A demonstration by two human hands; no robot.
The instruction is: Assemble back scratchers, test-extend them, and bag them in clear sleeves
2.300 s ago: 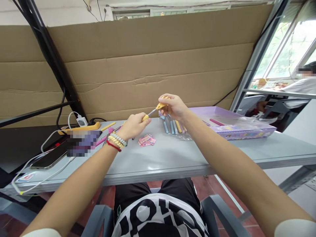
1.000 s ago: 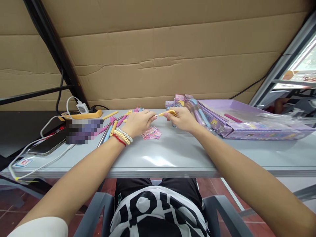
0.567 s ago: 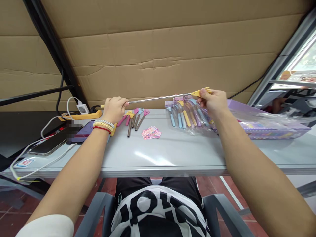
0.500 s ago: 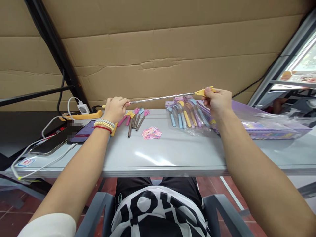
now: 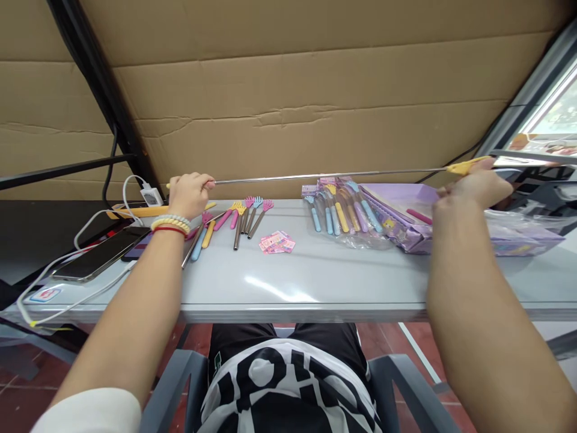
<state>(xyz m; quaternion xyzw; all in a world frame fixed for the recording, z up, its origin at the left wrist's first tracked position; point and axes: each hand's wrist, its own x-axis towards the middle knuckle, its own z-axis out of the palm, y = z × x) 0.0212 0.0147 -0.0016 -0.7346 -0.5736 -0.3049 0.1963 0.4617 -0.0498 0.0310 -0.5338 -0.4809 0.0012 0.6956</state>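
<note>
A telescopic back scratcher [image 5: 324,175] with a yellow claw end is drawn out long above the table, its thin metal rod nearly level. My left hand [image 5: 189,195] is closed round its yellow handle, most of which is hidden in the fist. At the far right my right hand [image 5: 478,183] grips the claw end; it is slightly blurred. Below the rod lie several back scratchers with pink, blue and yellow claws [image 5: 250,213]. To their right, more back scratchers in clear bags [image 5: 345,210] lie side by side. Small pink printed cards [image 5: 276,242] are in the middle.
A purple open box [image 5: 406,237] with plastic wrap and a pink stick stands at the right. Phones [image 5: 101,254], white cables and a yellow power strip [image 5: 144,211] are at the left. A cardboard sheet [image 5: 293,90] rises behind the grey table [image 5: 288,282].
From a short length between close hands, the back scratcher's rod has been pulled out long. My right hand has travelled far to the right, my left hand to the left.
</note>
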